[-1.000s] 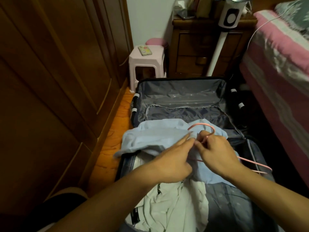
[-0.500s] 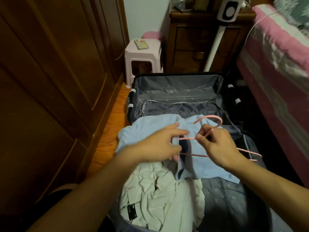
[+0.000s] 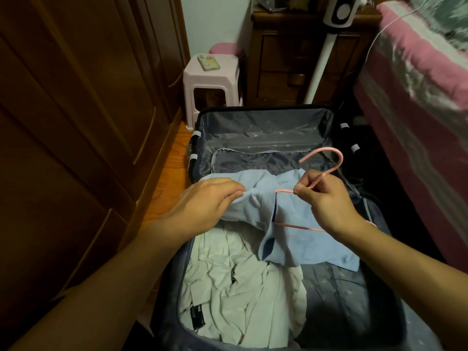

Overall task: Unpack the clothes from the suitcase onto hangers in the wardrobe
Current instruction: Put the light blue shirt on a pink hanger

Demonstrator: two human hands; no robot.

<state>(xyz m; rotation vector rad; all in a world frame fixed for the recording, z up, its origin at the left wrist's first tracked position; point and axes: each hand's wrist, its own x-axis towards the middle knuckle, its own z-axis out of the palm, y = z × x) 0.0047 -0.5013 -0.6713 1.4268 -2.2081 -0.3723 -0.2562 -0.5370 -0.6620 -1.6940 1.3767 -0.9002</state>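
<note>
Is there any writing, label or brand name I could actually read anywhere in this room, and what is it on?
No text here can be read.
Black label on the white garment in the suitcase: pale marks, too small and blurred to read.
Phone case on the pink stool: coloured stickers only, no legible words.
White fan head by the bed: a dark round panel, no writing visible.

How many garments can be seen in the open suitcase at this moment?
2. The light blue shirt lies across the suitcase middle, pinched by the left hand; the white garment is crumpled nearer the camera. Others may lie hidden underneath.
</note>
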